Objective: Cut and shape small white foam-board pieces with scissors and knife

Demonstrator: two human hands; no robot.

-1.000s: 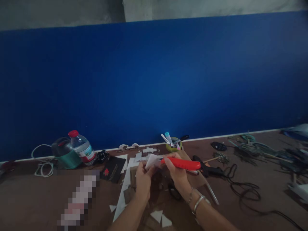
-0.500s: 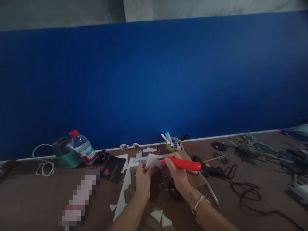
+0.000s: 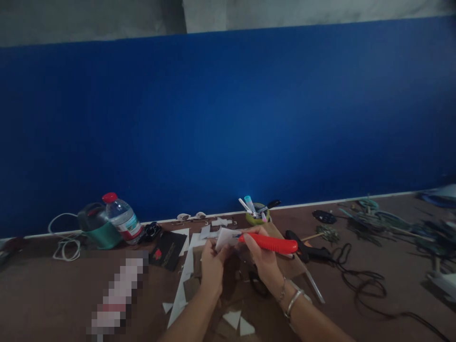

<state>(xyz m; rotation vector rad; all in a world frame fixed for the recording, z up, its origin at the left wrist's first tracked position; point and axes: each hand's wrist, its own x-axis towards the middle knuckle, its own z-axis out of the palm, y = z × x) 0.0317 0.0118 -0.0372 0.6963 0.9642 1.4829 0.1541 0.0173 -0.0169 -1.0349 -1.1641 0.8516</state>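
Pinched between the thumb and fingers of my left hand (image 3: 213, 261) is a small piece of white paper or card (image 3: 223, 237), tilted upward. My right hand (image 3: 262, 256) grips a red utility knife (image 3: 272, 242), its blade end pointing left at the card's right edge. Whether the blade touches the card I cannot tell. Below the hands lie white triangular scraps (image 3: 233, 319) on the brown table (image 3: 285, 323). A long white sheet (image 3: 182, 289) and brown cardboard pieces (image 3: 192, 288) sit beside my left hand.
A glue gun (image 3: 313, 251) with a black cord (image 3: 366, 280) lies to the right. At the back stand a green pen cup (image 3: 257, 218) and a red-capped bottle (image 3: 124, 221). A black card (image 3: 169, 250) lies left of the papers. Tangled wires (image 3: 388, 225) fill the far right.
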